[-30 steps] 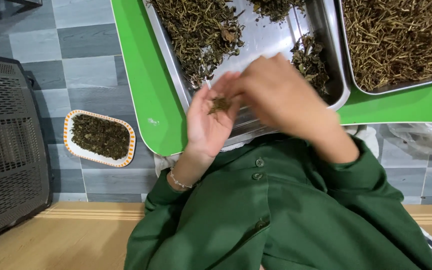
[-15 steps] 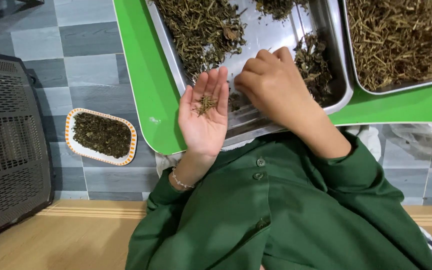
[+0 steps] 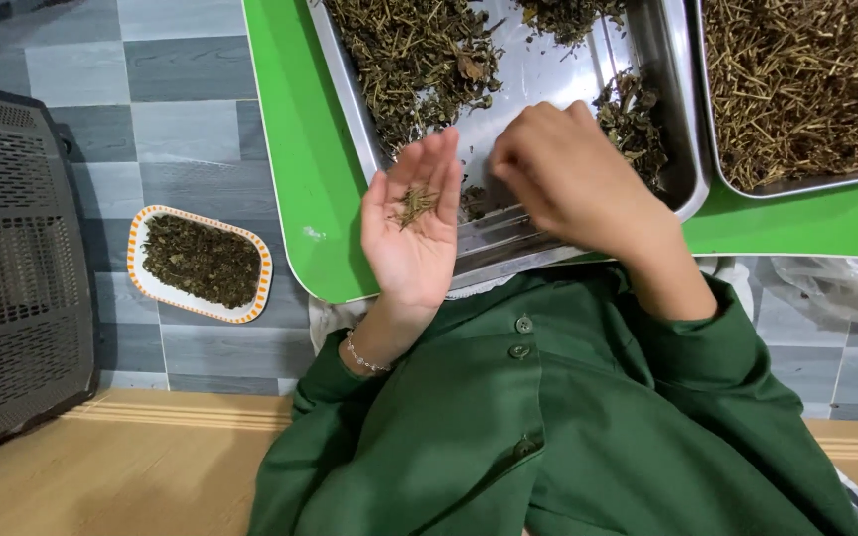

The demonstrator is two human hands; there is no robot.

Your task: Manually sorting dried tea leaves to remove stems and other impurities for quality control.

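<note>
My left hand is held palm up over the near edge of a steel tray, with a small tuft of dried herb stems lying on its fingers. My right hand hovers just to its right, knuckles up and fingers curled down onto the tray floor. Its fingertips are hidden behind the back of the hand. Piles of dried green herbs lie at the tray's far left, and a smaller heap sits by my right hand.
The steel tray rests on a bright green surface. A second steel tray full of thin dry stalks stands to the right. On the tiled floor at left are a small orange-rimmed dish of dark leaves and a black slatted crate. Clear plastic lies at right.
My hands were together, the right picking at the left palm. They have separated: the left palm now lies open with the stems on it, and the right hand has moved onto the tray.
</note>
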